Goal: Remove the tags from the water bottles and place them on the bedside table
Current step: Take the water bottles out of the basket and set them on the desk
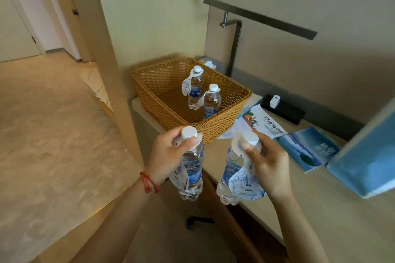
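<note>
Right now, in the head view, both hands are clamped on bottles held off the near edge of the surface [303, 209]. The left hand [168, 156], at seven o'clock from the wicker basket [162, 100], grips the neck of the left water bottle [192, 173] with the thumb pressed just under the white cap; its tag [181, 177] hangs down the side. The right hand [267, 162], at five o'clock from the basket, closes around the neck of the right water bottle [226, 177], thumb on the collar of its paper tag [245, 183]. Two more tagged bottles, the far one [195, 89] and the near one [211, 100], stand upright inside the basket. A blue brochure [307, 149] lies at three o'clock of the hands.

To do this step well, I would set one bottle down first, freeing a hand to lift the tag's ring up over the cap rather than tearing it.
</note>
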Available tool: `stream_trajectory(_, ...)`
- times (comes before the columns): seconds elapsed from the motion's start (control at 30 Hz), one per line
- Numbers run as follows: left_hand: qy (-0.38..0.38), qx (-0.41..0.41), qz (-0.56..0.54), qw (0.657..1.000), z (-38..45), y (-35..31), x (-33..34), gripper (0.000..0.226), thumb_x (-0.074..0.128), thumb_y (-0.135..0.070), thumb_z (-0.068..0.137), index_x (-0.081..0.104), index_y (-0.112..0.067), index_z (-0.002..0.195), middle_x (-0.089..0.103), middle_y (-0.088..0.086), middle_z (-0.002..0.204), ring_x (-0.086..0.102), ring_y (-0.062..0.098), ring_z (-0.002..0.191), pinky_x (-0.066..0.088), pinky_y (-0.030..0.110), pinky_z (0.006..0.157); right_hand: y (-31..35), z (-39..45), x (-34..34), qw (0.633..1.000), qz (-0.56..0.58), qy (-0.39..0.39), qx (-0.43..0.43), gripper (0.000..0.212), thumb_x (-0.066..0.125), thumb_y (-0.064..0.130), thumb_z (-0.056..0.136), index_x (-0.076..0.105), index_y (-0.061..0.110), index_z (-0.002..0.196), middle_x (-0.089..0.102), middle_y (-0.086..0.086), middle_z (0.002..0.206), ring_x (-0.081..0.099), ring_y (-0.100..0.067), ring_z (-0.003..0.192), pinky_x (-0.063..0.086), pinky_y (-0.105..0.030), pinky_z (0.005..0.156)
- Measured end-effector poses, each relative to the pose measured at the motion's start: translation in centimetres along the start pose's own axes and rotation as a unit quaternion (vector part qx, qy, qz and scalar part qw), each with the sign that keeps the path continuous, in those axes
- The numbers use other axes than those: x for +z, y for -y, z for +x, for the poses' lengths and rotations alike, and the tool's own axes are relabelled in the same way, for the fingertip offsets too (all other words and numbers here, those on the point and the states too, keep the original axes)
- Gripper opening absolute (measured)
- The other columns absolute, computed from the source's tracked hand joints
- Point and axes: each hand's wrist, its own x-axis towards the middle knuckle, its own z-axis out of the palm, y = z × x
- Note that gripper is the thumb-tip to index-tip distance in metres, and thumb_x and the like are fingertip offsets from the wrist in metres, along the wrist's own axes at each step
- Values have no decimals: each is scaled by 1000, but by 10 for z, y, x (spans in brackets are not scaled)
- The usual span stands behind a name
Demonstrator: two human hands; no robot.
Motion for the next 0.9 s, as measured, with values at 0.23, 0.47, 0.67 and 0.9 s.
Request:
stream_trajectory(0.23, 20, -5, -13, 1000, 13, -10, 70, 24, 66, -47, 67, 69, -31, 86, 71, -15, 85, 62, -1, 83, 49, 16, 72, -30, 19, -53, 999, -10, -37, 15, 21, 65, 23, 83, 65, 22, 104, 69, -2, 103, 64, -17, 96, 53, -42, 82)
stream_trajectory(0.47, 50, -5, 9, 999, 49, 5, 115, 13, 68, -43, 70, 66, -38, 81, 70, -21, 78, 62, -6, 77, 48, 10, 64, -68, 51, -75, 996, -35, -59, 53, 26, 64, 28, 83, 63, 23, 108, 66, 5, 106, 62, -16, 98, 53, -43, 85)
stream_trajectory(0.67, 85, -11, 1, 996, 94, 37, 148, 17, 70, -24, 77, 64, -40, 80, 69, -27, 78, 61, -9, 78, 46, 6, 62, -105, 87, -80, 992, -49, -88, 77, 23, 65, 28, 83, 62, 27, 106, 65, 10, 103, 62, -10, 97, 52, -34, 81)
stream_trajectory(0.9, 121, -34, -7, 992, 147, 73, 181, 17, 67, -22, 79, 62, -35, 89, 68, -11, 91, 63, 1, 87, 49, 13, 73, -144, 134, -82, 988, -62, -95, 108, 24, 66, 25, 83, 63, 21, 107, 67, 2, 106, 62, -11, 97, 51, -31, 82)
